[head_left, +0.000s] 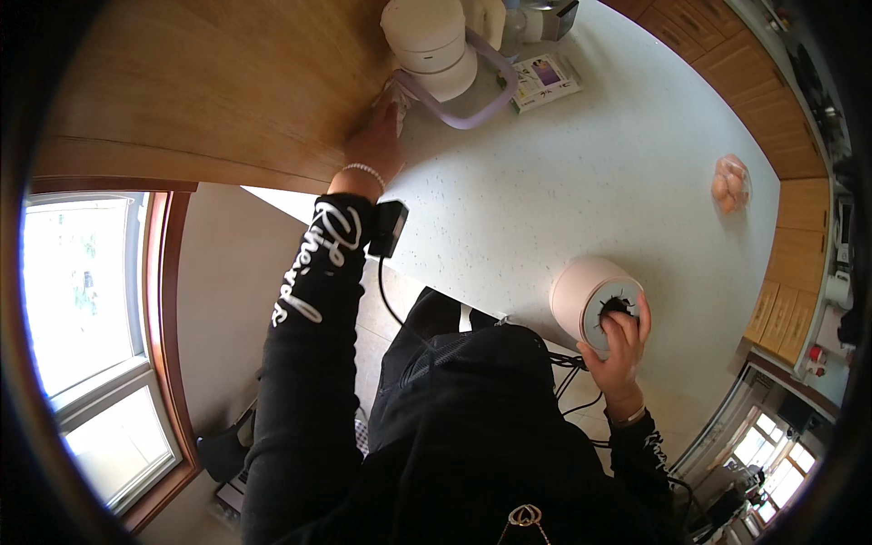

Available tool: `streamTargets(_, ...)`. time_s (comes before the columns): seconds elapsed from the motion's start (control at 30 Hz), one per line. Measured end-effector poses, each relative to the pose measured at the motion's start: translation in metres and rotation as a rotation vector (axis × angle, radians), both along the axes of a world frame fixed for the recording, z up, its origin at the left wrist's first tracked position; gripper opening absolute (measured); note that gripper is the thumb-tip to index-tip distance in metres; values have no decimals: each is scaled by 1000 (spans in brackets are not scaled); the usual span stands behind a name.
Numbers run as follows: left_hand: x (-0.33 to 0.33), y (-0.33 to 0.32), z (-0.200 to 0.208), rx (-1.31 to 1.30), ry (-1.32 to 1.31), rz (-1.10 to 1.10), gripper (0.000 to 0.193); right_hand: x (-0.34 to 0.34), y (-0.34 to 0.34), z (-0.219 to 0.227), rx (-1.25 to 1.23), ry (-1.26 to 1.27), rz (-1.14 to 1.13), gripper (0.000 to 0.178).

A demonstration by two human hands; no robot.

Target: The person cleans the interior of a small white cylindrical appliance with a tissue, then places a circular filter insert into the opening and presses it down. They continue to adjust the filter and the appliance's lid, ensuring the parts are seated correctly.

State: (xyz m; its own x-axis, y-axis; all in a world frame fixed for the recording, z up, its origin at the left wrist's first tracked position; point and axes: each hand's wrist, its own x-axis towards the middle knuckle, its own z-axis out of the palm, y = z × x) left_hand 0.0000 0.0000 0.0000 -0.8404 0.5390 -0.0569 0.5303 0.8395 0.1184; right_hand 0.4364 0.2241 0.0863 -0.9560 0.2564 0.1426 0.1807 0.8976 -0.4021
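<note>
My left arm stretches far across the white counter, and my left hand [377,150] is closed on a crumpled whitish cloth or tissue [400,94]. That hand is beside a white rounded appliance [427,45] with a lilac loop-shaped handle [468,119]; its fingertips are partly hidden. Near the front edge, a pale pink cylindrical container [579,286] lies tilted, its grey end with a dark slitted opening facing right. My right hand [622,354] grips this end, with some fingers bent into the opening and others along the rim. Whatever the inserted fingers touch is hidden.
A flat white box [547,84] with a purple picture lies beside the lilac handle. A clear bag of eggs or similar round, orange-brown things [729,184] is at the right. A wooden panel [209,82] borders the counter at the left. Black cables [568,363] hang below the container.
</note>
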Motion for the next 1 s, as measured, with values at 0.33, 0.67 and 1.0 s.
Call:
streamTargets(0.33,110,-104,48,-94,-6,-39,61,0,1,-2,28,71,12,44)
streamTargets(0.67,46,-44,14,22,107,-81,57,0,0,-1,-12,23,-17,42)
streamTargets(1.0,-7,-6,-8,-129,306,-179,40,-3,-2,2,-24,22,-24,40)
